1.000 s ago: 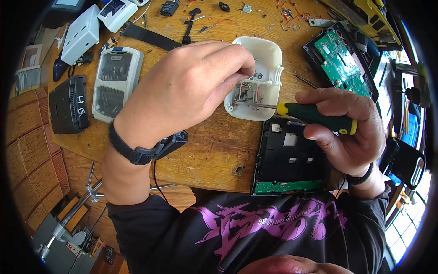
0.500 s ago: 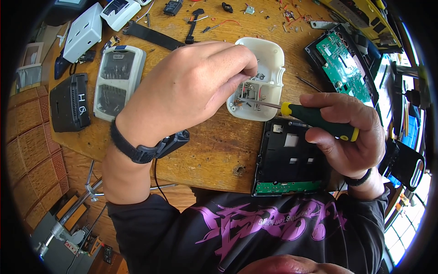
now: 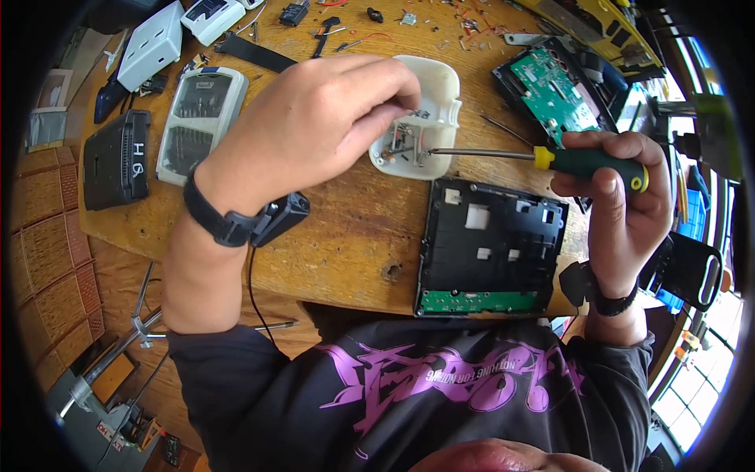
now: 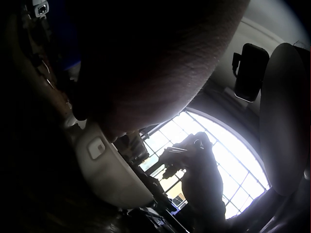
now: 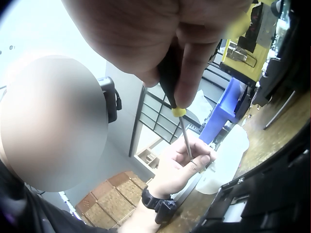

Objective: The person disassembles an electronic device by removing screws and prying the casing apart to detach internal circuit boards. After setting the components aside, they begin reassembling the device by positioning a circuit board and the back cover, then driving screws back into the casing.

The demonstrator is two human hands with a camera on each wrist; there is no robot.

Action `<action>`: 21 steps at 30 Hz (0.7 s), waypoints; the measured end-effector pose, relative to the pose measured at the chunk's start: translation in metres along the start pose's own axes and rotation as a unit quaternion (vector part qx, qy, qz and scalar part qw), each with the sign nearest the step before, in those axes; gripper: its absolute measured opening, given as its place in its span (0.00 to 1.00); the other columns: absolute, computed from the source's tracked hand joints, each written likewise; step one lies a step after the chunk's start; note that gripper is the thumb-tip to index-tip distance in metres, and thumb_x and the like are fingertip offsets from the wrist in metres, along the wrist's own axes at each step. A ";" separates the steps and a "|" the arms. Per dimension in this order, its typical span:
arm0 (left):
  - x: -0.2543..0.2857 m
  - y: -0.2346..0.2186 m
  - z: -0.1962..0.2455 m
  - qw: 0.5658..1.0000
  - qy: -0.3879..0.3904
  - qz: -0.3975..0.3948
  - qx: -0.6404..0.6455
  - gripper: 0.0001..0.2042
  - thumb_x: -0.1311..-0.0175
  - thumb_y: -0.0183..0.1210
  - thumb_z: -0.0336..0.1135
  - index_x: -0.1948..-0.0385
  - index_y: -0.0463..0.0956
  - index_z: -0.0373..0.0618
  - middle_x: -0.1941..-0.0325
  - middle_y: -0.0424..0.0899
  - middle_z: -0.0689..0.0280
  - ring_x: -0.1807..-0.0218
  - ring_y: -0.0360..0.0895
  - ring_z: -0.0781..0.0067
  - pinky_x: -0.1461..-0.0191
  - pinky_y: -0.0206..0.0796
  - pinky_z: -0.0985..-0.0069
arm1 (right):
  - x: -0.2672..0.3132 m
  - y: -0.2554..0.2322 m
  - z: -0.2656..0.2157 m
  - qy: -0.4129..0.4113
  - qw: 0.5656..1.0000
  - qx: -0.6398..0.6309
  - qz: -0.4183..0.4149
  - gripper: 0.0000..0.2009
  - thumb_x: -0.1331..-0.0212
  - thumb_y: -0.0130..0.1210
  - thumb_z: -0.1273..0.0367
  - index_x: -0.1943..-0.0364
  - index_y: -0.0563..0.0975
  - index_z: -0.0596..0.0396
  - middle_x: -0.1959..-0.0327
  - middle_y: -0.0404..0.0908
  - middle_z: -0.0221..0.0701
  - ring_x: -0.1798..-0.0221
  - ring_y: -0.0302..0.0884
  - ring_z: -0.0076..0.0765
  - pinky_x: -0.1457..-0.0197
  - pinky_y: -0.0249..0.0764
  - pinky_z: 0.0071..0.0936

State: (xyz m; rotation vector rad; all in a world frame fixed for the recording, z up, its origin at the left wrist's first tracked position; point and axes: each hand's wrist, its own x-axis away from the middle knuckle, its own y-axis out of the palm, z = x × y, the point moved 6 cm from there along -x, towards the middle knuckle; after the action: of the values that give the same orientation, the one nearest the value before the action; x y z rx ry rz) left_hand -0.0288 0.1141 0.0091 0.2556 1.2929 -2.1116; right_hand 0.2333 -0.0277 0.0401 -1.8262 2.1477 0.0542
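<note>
My right hand (image 3: 617,189) grips the dark green and yellow handle of a screwdriver (image 3: 586,164). The shaft points left, its tip over the right side of the near compartment of a white plastic container (image 3: 436,79). Loose screws (image 3: 405,145) and small metal parts lie in that compartment, with more beyond the divider. My left hand (image 3: 326,118) reaches over the container's left rim, thumb and fingertips drawn together near the divider. I cannot tell what is between them. In the right wrist view the screwdriver's shaft overlaps the left hand (image 5: 177,167).
A black panel with a green board strip (image 3: 491,248) lies nearest the body. Beyond the right hand is an opened device with a green circuit board (image 3: 554,94). Bit case (image 3: 200,122) and black box (image 3: 118,161) stand left. Scraps (image 3: 472,31) litter the far table.
The right hand has moved right, drawing the screwdriver's tip from among the parts to the compartment's right side. The left hand keeps its place over the container. The head view has shifted slightly.
</note>
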 end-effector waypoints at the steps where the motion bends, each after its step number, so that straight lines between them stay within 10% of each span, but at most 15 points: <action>1: 0.000 0.000 0.003 1.000 0.003 -0.002 -0.013 0.09 0.30 0.72 0.20 0.52 0.85 0.41 0.58 0.92 0.60 0.58 0.91 0.59 0.55 0.82 0.66 | 0.004 -0.006 0.000 -0.005 1.000 0.005 -0.004 0.18 0.17 0.67 0.68 0.36 0.75 0.65 0.42 0.92 0.57 0.48 0.97 0.41 0.48 0.97 0.32; 8: -0.012 -0.002 0.043 0.989 0.143 0.039 -0.024 0.11 0.32 0.76 0.25 0.52 0.86 0.38 0.56 0.90 0.58 0.56 0.89 0.57 0.51 0.81 0.63 | 0.041 -0.035 0.013 0.059 0.997 -0.046 -0.027 0.15 0.11 0.61 0.66 0.36 0.77 0.63 0.42 0.93 0.52 0.53 0.97 0.38 0.49 0.97 0.34; 14: 0.017 -0.002 0.105 0.993 0.074 -0.077 0.051 0.08 0.25 0.71 0.25 0.49 0.86 0.36 0.53 0.90 0.58 0.55 0.90 0.58 0.51 0.82 0.67 | 0.064 -0.047 0.015 0.068 0.988 -0.080 -0.111 0.14 0.11 0.60 0.66 0.36 0.78 0.62 0.42 0.93 0.53 0.53 0.98 0.37 0.49 0.97 0.33; 21: 0.081 0.034 0.157 0.998 0.014 -0.054 0.038 0.22 0.49 0.85 0.29 0.50 0.89 0.41 0.46 0.88 0.60 0.44 0.87 0.53 0.40 0.80 0.58 | 0.082 -0.040 0.022 0.074 0.986 -0.050 -0.144 0.15 0.13 0.63 0.64 0.37 0.78 0.60 0.42 0.94 0.50 0.51 0.98 0.33 0.47 0.97 0.33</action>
State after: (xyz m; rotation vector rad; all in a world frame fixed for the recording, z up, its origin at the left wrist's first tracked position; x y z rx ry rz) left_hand -0.0459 -0.0643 0.0240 0.2535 1.2690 -2.2595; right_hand 0.2660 -0.1083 0.0050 -2.2458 1.9819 -0.0437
